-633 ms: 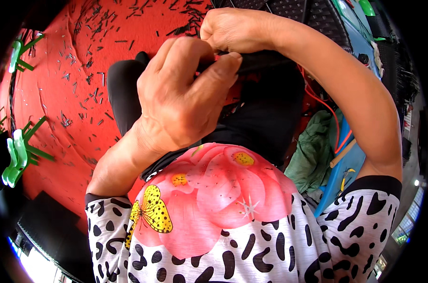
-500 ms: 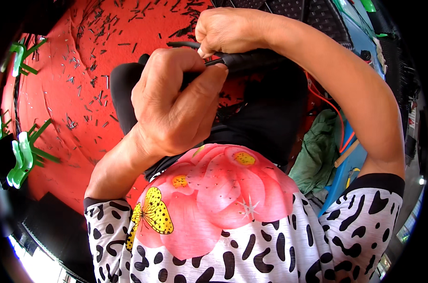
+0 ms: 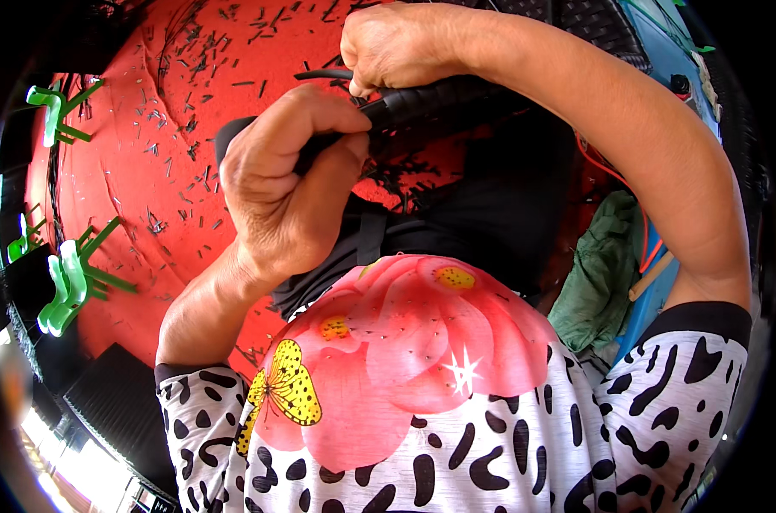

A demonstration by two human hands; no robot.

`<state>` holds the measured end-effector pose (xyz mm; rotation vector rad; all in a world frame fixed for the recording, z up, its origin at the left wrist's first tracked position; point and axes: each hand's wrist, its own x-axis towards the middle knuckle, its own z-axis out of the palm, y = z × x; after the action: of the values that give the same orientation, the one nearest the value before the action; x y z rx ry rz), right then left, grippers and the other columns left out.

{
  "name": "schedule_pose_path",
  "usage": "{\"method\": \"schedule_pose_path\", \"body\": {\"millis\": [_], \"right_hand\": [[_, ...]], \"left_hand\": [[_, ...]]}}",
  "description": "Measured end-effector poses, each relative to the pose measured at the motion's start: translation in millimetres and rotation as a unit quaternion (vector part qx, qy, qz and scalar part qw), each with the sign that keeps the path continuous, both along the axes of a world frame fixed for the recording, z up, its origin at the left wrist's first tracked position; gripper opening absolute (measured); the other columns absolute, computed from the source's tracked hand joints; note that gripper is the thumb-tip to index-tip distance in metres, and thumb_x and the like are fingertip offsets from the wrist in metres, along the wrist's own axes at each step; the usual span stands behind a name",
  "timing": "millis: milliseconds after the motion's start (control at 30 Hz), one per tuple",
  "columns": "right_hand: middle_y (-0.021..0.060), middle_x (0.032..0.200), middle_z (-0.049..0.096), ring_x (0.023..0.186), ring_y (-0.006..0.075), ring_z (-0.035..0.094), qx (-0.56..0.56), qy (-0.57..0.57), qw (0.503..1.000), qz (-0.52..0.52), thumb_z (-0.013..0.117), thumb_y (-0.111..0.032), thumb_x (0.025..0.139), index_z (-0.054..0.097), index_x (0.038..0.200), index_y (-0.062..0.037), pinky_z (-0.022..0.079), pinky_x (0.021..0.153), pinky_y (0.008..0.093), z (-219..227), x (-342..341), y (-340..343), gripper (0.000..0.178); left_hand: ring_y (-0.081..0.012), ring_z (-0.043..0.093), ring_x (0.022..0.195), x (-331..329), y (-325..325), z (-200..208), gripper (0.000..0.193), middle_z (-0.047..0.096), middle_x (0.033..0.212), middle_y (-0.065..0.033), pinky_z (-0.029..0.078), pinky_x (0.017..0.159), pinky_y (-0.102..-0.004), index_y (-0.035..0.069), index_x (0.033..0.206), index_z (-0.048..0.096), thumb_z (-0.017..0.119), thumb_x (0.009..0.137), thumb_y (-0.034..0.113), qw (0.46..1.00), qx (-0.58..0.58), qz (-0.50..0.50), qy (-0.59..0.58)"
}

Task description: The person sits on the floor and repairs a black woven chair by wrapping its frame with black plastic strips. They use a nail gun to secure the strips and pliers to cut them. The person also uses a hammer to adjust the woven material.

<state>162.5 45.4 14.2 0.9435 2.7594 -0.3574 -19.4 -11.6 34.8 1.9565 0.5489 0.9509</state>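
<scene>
Over my lap runs a dark bar wrapped in black strip (image 3: 435, 98), joining a black woven panel (image 3: 589, 26) at the upper right. Above the bar my right hand (image 3: 392, 47) is closed on a black plastic strip (image 3: 319, 74), whose loose end sticks out to the left. My left hand (image 3: 289, 171) is closed beside the left end of the wrapped bar, thumb and forefinger curled together. Its fingers hide what lies between them.
Short black scraps (image 3: 204, 98) litter the red floor (image 3: 131, 205). Green pronged plastic pieces (image 3: 67, 286) stand at the left. On the right are a crumpled green cloth (image 3: 597, 274), a red cord (image 3: 614, 175) and a wooden handle (image 3: 644, 278) by a blue surface.
My left hand has drawn left and away from the right hand, off the spot where it pinched a thin black strip. The right hand has shifted slightly left and keeps its grip.
</scene>
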Motion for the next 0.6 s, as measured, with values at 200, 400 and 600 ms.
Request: {"method": "schedule_pose_path", "body": {"millis": [200, 400, 600], "right_hand": [[0.0104, 0.077, 0.067, 0.073, 0.0264, 0.063, -0.037, -0.027, 0.997, -0.066, 0.053, -0.014, 0.072, 0.070, 0.078, -0.0081, 0.051, 0.066, 0.0372, 11.3, -2.8, -5.6, 0.019], [0.0120, 0.079, 0.067, 0.074, 0.0265, 0.064, -0.108, -0.007, 0.961, -0.253, 0.051, -0.016, 0.074, 0.071, 0.080, -0.0080, 0.051, 0.067, 0.0377, 26.3, -11.1, -11.9, 0.022], [0.0133, 0.076, 0.066, 0.070, 0.0275, 0.062, 0.007, -0.051, 0.998, 0.020, 0.053, -0.018, 0.074, 0.070, 0.077, -0.0068, 0.049, 0.065, 0.0383, 5.1, -3.3, -0.2, 0.021]], "left_hand": [[-0.0189, 0.056, 0.051, 8.4, 8.3, 1.9, 0.011, 0.056, 0.062, -0.0085, 0.044, 0.047, -0.0267, 0.000, 0.083, 0.061, 0.063, 0.073, -0.005, 0.980, 0.199, -0.008, 0.026], [-0.0214, 0.062, 0.064, 5.9, 3.8, 12.4, 0.017, 0.062, 0.075, -0.0118, 0.047, 0.059, -0.0268, -0.002, 0.091, 0.063, 0.063, 0.075, -0.005, 0.976, 0.188, 0.004, 0.107], [-0.0225, 0.067, 0.079, 1.0, 9.4, 23.2, 0.026, 0.066, 0.087, -0.0150, 0.050, 0.070, -0.0265, -0.003, 0.101, 0.063, 0.056, 0.077, -0.008, 0.969, 0.147, -0.059, 0.191]]}}
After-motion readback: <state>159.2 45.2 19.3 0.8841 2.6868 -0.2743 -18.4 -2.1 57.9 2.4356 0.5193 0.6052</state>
